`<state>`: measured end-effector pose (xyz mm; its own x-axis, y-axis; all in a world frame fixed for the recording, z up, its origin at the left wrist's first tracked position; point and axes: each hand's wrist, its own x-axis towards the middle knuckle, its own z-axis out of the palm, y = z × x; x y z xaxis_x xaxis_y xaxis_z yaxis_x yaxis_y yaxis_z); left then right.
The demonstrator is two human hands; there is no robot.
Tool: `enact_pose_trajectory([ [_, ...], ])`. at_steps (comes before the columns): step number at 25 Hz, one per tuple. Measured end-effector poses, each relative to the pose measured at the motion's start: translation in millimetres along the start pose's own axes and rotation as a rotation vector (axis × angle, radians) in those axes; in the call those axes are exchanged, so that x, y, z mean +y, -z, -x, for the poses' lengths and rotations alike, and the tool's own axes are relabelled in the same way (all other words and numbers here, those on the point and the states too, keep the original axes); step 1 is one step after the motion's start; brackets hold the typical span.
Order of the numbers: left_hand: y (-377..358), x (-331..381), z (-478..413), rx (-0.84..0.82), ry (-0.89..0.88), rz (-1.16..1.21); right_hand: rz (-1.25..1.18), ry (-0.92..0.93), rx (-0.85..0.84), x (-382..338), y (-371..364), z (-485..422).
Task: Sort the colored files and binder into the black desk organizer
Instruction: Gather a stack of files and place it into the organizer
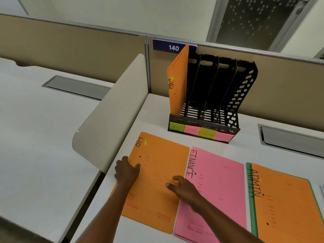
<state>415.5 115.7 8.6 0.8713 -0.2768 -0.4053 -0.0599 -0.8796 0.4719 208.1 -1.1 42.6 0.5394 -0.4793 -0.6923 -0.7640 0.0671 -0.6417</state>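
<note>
A black desk organizer (pixel 245 95) with several slots stands at the back of the white desk (pixel 157 116). One orange file marked HR (pixel 177 81) stands upright in its leftmost slot. Flat on the desk lie another orange HR file (pixel 157 172), a pink FINANCE file (pixel 219 190) and an orange ADMIN file (pixel 287 207) on top of a green one (pixel 252 207). My left hand (pixel 127 171) grips the left edge of the flat HR file, thumb on top. My right hand (pixel 184 189) hovers over that file's right side, fingers curled and apart.
Green, pink and yellow sticky labels (pixel 199 131) line the organizer's front lip. A curved white divider (pixel 112 116) rises at the desk's left edge. A tan partition (pixel 280 81) with a "140" sign (pixel 172 47) backs the desk. A grey cable tray (pixel 289 139) sits at right.
</note>
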Motion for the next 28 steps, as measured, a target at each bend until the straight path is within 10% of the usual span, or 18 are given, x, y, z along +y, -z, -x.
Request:
enact_pose_trajectory([
  [9, 28.2, 1.7, -12.2, -0.140, 0.131, 0.153, -0.016, 0.023, -0.035, 7.4, -11.0, 6.7],
  [28, 174.0, 174.9, 129.2, 0.137, -0.897, 0.529, -0.566, 0.493, 0.034, -192.7, 130.2, 26.8],
])
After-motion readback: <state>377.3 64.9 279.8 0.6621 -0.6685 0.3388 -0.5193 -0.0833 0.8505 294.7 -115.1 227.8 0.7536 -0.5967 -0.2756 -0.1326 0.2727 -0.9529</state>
